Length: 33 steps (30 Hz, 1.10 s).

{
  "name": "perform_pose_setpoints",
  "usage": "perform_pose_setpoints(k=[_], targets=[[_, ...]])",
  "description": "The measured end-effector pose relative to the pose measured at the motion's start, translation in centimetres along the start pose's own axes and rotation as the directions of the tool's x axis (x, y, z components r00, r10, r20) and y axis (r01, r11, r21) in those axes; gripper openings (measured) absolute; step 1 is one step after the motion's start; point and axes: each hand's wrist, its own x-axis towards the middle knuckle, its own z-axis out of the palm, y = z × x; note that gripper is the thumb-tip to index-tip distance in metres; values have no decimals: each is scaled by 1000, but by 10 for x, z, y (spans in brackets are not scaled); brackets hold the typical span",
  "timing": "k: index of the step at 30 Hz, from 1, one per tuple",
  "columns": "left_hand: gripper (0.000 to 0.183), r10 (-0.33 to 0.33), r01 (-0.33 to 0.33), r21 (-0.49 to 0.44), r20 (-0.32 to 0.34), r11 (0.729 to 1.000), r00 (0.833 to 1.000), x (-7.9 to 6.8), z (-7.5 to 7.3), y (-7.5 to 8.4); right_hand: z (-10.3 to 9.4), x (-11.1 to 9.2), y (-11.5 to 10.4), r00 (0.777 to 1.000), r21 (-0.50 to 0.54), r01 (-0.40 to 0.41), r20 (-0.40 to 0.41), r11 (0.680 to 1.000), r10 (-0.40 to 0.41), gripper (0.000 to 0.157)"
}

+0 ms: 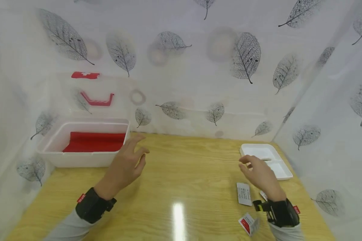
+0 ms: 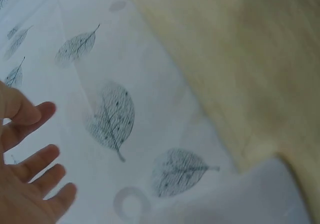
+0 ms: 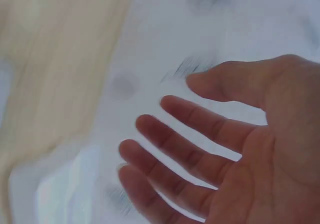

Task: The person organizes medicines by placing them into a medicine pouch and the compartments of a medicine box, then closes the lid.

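Observation:
My left hand (image 1: 127,166) hovers beside the right end of a white plastic box (image 1: 84,160), fingers loosely bent around nothing. A red cloth or lining (image 1: 93,142) lies in that box. Over on the right, my right hand (image 1: 260,174) is held above the near left edge of a white divided tray (image 1: 285,170); its relaxed, spread fingers (image 3: 190,151) hold nothing. Something small and pale lies in the tray, too small to tell. Below that hand are a silver printed blister pack (image 1: 244,194) and a folded red-and-white packet (image 1: 249,224). Another small item is partly hidden under the right wrist.
The box's raised translucent lid has a red handle (image 1: 98,100) and a red label with a white cross (image 1: 85,75). A leaf-printed white curtain (image 1: 181,83) surrounds the wooden table (image 1: 181,174) at the back and sides.

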Motion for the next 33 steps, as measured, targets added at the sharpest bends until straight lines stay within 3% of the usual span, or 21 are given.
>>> perform_pose_setpoints(k=[3,5,11,17,23,27,33], targets=[[12,-7,9,-29,73,1000,997,-6,15,2,-5,6,52,994,-5,-76,76,997,76,35],[11,-21,27,-48,126,998,992,-9,23,4,-1,10,75,988,2,-109,114,994,108,34],[9,-92,120,-89,268,989,959,-18,42,13,15,18,99,977,29,-147,163,989,141,29],[8,-127,168,-93,337,981,933,-29,48,25,23,22,89,982,15,-116,153,993,112,12],[10,-127,176,-92,388,980,913,-36,53,30,27,22,68,987,3,-55,155,998,54,5],[16,-111,168,-99,422,981,900,-30,58,35,28,19,45,986,26,-13,164,1000,9,5],[29,-44,111,-117,463,987,885,-8,75,49,40,13,6,981,38,73,176,997,-78,9]])
